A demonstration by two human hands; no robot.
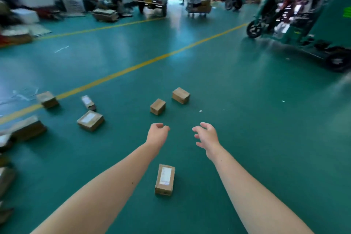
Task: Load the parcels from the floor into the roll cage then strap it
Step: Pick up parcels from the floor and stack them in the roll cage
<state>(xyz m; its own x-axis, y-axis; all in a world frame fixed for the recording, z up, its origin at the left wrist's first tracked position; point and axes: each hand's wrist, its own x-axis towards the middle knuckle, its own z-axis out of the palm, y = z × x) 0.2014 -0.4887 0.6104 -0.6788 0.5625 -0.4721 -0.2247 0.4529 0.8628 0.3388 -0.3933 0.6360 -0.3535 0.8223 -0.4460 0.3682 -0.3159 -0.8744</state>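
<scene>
Green floor [247,129] with a yellow line [121,73] is seen, and a flat parcel [90,120] is laid at the left, with two small parcels [157,106] farther off in the middle. A long parcel [164,179] is laid near, between the arms. Nothing is held: the left hand [158,133] is loosely curled, the right hand [206,136] is spread wide, and a green cart [313,17] is parked far right.

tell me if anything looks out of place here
Yes: parcels lie scattered on the floor at mixed angles, such as the long box nearest, the small box ahead and the flat box at left. Small white scraps litter it too.
</scene>
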